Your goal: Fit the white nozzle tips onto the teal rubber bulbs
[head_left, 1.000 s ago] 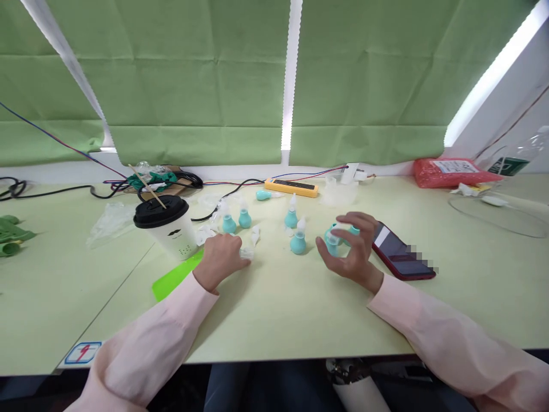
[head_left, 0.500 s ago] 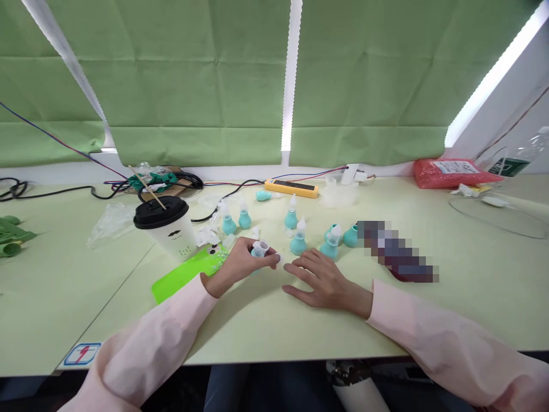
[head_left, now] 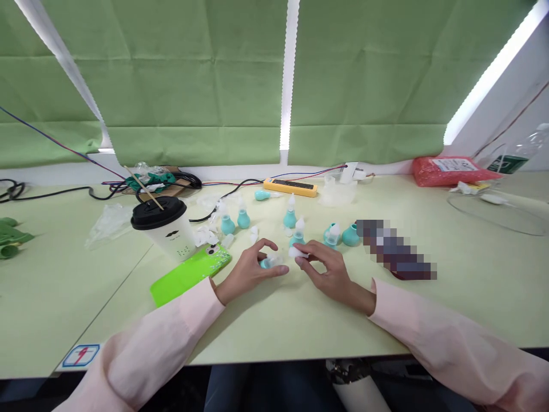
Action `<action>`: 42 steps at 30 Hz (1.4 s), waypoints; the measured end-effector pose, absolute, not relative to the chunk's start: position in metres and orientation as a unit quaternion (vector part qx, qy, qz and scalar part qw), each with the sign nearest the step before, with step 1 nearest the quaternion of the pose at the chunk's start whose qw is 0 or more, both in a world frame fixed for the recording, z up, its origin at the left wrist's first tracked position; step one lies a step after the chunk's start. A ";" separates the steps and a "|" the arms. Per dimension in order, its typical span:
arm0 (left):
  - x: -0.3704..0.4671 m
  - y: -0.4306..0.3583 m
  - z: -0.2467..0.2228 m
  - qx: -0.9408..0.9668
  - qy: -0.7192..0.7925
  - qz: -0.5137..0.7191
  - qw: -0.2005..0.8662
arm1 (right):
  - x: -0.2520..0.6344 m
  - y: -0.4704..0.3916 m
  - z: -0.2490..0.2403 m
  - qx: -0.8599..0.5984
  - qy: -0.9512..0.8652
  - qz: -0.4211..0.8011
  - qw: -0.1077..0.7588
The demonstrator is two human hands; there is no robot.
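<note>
Teal bulb [head_left: 265,264], clear-topped, held loosely in the left hand [head_left: 244,273]; right hand [head_left: 332,274] pinches a small white piece [head_left: 295,252] – best to steady the bulb without squeezing.

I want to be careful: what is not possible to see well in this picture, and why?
All in the head view:
- teal bulb at left hand: partly hidden by fingers
- white piece in right hand: full shape hidden by fingers
- dark object at right: blurred by pixel blocks
- green object at far left: cut off by edge
- white cup: print too small
</note>
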State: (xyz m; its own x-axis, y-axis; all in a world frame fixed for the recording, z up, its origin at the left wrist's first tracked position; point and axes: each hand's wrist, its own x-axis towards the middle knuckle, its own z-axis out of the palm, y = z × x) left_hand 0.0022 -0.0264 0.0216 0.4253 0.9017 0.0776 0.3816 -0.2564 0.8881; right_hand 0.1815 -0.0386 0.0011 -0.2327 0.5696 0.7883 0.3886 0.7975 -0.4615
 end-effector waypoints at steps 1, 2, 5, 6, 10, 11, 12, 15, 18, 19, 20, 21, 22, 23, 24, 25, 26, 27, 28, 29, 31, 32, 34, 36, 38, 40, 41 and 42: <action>0.001 -0.027 0.022 0.753 0.440 0.301 0.386 | 0.181 -0.040 0.002 -0.314 -0.775 0.108 0.537; 0.001 -0.028 0.023 0.772 0.432 0.293 0.363 | 0.181 -0.040 0.003 -0.321 -0.771 0.133 0.534; 0.000 -0.031 0.028 0.806 0.371 0.256 0.383 | 0.183 -0.040 0.005 -0.342 -0.749 0.232 0.519; 0.000 -0.031 0.029 0.812 0.349 0.247 0.398 | 0.184 -0.039 0.006 -0.347 -0.737 0.271 0.513; -0.002 -0.031 0.031 0.817 0.319 0.235 0.420 | 0.191 -0.035 0.013 -0.348 -0.712 0.411 0.451; -0.002 -0.030 0.031 0.816 0.324 0.236 0.416 | 0.193 -0.035 0.015 -0.339 -0.713 0.438 0.430; -0.003 -0.030 0.031 0.819 0.330 0.236 0.407 | 0.194 -0.035 0.017 -0.329 -0.717 0.457 0.411; -0.004 -0.029 0.031 0.835 0.337 0.235 0.365 | 0.194 -0.036 0.019 -0.308 -0.729 0.471 0.389; -0.005 -0.029 0.031 0.848 0.338 0.223 0.341 | 0.192 -0.038 0.017 -0.308 -0.730 0.459 0.401; -0.004 -0.029 0.031 0.850 0.339 0.220 0.338 | 0.191 -0.039 0.017 -0.309 -0.727 0.456 0.410; -0.004 -0.029 0.031 0.852 0.339 0.219 0.333 | 0.190 -0.039 0.016 -0.310 -0.723 0.454 0.419; -0.003 -0.030 0.031 0.854 0.340 0.222 0.326 | 0.189 -0.039 0.015 -0.311 -0.717 0.454 0.428; -0.002 -0.031 0.031 0.855 0.342 0.229 0.317 | 0.188 -0.039 0.014 -0.310 -0.709 0.458 0.438; -0.002 -0.031 0.031 0.855 0.344 0.239 0.307 | 0.187 -0.039 0.014 -0.309 -0.699 0.466 0.446; -0.001 -0.032 0.031 0.855 0.346 0.248 0.296 | 0.186 -0.040 0.013 -0.306 -0.688 0.478 0.452; 0.000 -0.033 0.031 0.855 0.348 0.256 0.286 | 0.185 -0.040 0.013 -0.304 -0.678 0.490 0.456; 0.000 -0.033 0.031 0.857 0.349 0.261 0.276 | 0.184 -0.040 0.012 -0.302 -0.670 0.501 0.458; 0.000 -0.034 0.030 0.859 0.349 0.262 0.267 | 0.183 -0.040 0.011 -0.303 -0.664 0.509 0.457; 0.000 -0.034 0.030 0.863 0.348 0.260 0.258 | 0.183 -0.040 0.011 -0.307 -0.660 0.514 0.454; 0.000 -0.034 0.029 0.867 0.347 0.255 0.252 | 0.182 -0.040 0.010 -0.311 -0.658 0.517 0.451; -0.001 -0.035 0.026 0.873 0.345 0.249 0.241 | 0.182 -0.041 0.009 -0.322 -0.655 0.518 0.446; -0.001 -0.036 0.025 0.874 0.344 0.249 0.235 | 0.181 -0.041 0.009 -0.327 -0.654 0.519 0.442; 0.000 -0.037 0.022 0.874 0.342 0.257 0.229 | 0.181 -0.041 0.009 -0.332 -0.651 0.522 0.440; 0.001 -0.038 0.021 0.869 0.345 0.270 0.229 | 0.180 -0.040 0.009 -0.339 -0.646 0.522 0.442; 0.003 -0.038 0.021 0.862 0.347 0.279 0.241 | 0.179 -0.041 0.009 -0.346 -0.645 0.510 0.451; 0.004 -0.036 0.024 0.851 0.355 0.300 0.245 | 0.178 -0.042 0.009 -0.351 -0.650 0.485 0.468; 0.003 -0.034 0.025 0.842 0.365 0.318 0.240 | 0.178 -0.043 0.008 -0.351 -0.654 0.468 0.479; 0.001 -0.030 0.027 0.829 0.380 0.342 0.228 | 0.178 -0.043 0.007 -0.350 -0.660 0.450 0.490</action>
